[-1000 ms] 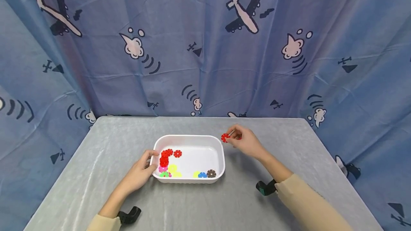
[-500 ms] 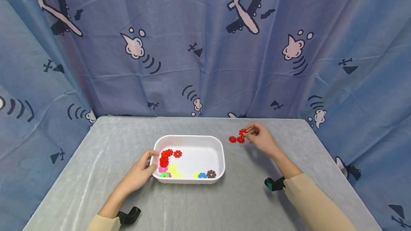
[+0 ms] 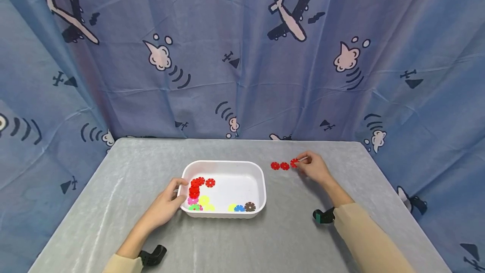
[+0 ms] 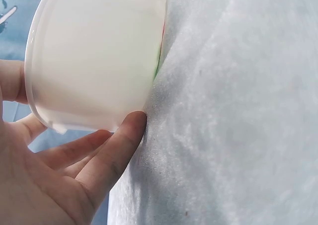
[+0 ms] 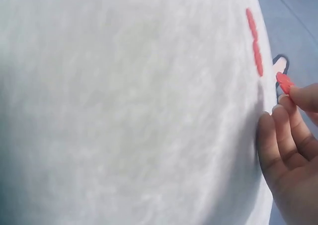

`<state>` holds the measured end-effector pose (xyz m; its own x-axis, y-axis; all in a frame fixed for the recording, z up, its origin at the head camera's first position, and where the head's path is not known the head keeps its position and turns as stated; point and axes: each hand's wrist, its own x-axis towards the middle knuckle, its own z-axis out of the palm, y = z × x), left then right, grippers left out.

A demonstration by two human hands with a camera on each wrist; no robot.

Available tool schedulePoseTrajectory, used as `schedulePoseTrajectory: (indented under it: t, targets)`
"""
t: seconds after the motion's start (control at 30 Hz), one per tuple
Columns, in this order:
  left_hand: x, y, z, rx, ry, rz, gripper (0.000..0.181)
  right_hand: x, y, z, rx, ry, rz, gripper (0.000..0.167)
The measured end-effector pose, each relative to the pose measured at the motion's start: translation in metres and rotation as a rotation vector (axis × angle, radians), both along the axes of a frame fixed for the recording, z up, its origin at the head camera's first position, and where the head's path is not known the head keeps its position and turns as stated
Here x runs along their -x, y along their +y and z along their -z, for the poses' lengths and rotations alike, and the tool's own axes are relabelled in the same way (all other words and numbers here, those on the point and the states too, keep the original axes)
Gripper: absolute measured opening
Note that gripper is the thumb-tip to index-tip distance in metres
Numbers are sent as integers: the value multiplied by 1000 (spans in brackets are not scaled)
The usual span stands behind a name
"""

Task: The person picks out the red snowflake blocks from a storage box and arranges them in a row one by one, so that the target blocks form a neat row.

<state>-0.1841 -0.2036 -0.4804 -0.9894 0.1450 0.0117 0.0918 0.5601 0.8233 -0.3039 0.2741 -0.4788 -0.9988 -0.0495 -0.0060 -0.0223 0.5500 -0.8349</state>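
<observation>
A red snowflake disc (image 3: pixel 294 163), notched round its edge, is pinched between the thumb and fingertips of my right hand (image 3: pixel 315 169). It is level with two more red discs (image 3: pixel 284 166) on the table, at the right end of their row. In the right wrist view the held disc (image 5: pixel 284 82) appears raised off the cloth. My left hand (image 3: pixel 166 202) grips the left end of a white plastic tray (image 3: pixel 231 184). The left wrist view shows fingers (image 4: pixel 117 158) against the tray's outer wall.
Inside the tray, several red discs (image 3: pixel 194 191) lie along the left side. Pink, green and yellow discs (image 3: pixel 203 199) fill the near left corner. A blue disc (image 3: pixel 239 208) and a brown disc (image 3: pixel 249 207) sit near right. A patterned blue curtain (image 3: pixel 242 75) stands behind the grey-covered table (image 3: pixel 125 180).
From beside the tray's right rim, my right hand has moved right with the red disc, then lowered it to the right of the two lying discs. The left hand stays on the tray.
</observation>
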Motion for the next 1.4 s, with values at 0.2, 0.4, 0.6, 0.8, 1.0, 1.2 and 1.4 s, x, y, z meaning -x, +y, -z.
schedulePoseTrajectory:
  t: [0.2,0.4,0.6,0.8,1.0,1.2,1.4]
  targets:
    - [-1,0,-1,3,-4,-6,30,4,4,9,-9,-60,7,21]
    - [0,0,1,0,-1,-5,30,8,4,11,-50,-83,-6,20]
    - [2,1,4,-4,3,-5,32,11,4,9,-82,-117,4,21]
    - [2,0,4,-5,6,1,32,10,8,5,-88,-105,0,25]
    - [1,-2,1,7,0,-3,30,7,4,-11,-99,-49,-14,27]
    - [0,-1,-1,9,-1,-2,31,-2,-9,-35,-53,22,-53,28]
    - [-1,0,0,9,-2,-3,30,-20,-26,-61,86,51,-54,29]
